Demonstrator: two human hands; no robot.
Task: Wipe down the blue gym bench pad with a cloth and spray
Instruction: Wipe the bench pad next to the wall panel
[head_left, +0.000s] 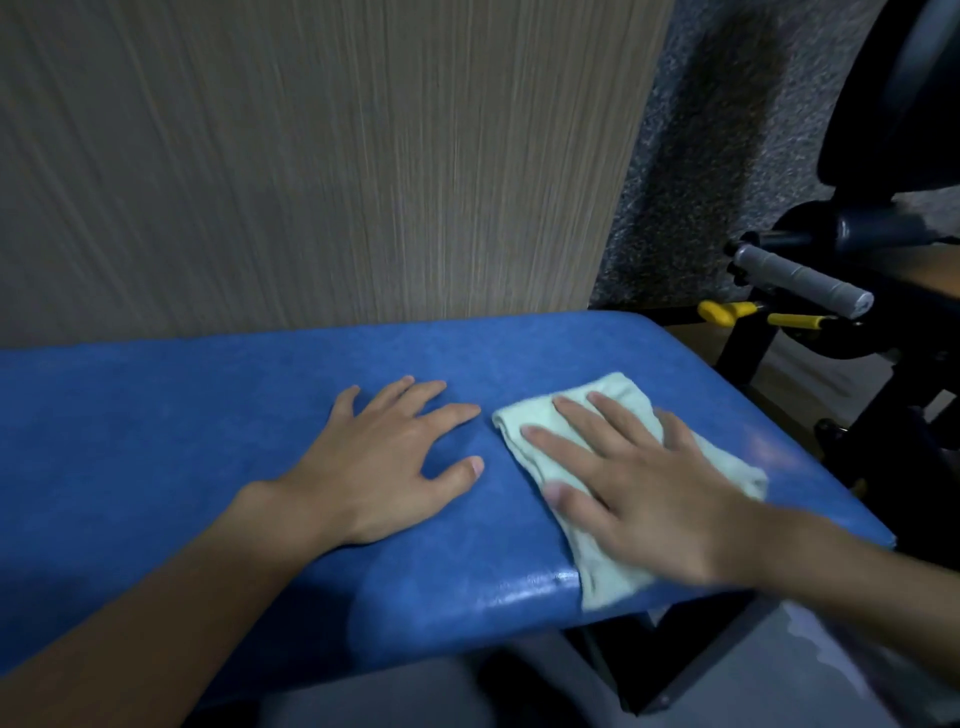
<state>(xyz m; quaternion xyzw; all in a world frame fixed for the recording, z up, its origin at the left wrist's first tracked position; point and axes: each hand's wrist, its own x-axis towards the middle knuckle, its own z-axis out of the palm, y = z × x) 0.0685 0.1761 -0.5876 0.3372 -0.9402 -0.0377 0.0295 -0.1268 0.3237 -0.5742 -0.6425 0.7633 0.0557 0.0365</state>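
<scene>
Now, the right hand is pressing flat on the pale green cloth, fingers straight and spread, gripping nothing, just pinning the fabric to the blue bench pad near its right end. The left hand is lying just beside it on bare vinyl, open too, palm down and fingers fanned, apparently bracing. The cloth is folded into a soft strip, and its near end is drooping over the front edge of the pad, so it is looking light and limp, the sort of thing that will bunch up unless a flat palm is spreading the load across it. The pad itself is looking firm and smooth, and a wet sheen is showing along the front edge beside the cloth, so that patch is likely slick. Best hold, I would say, is exactly this: the whole hand on top, pushing rather than pinching. No spray bottle is showing anywhere. Behind the bench a wood-grain panel is standing, and off to the right a grey handle and yellow levers are poking out of dark gym equipment.
</scene>
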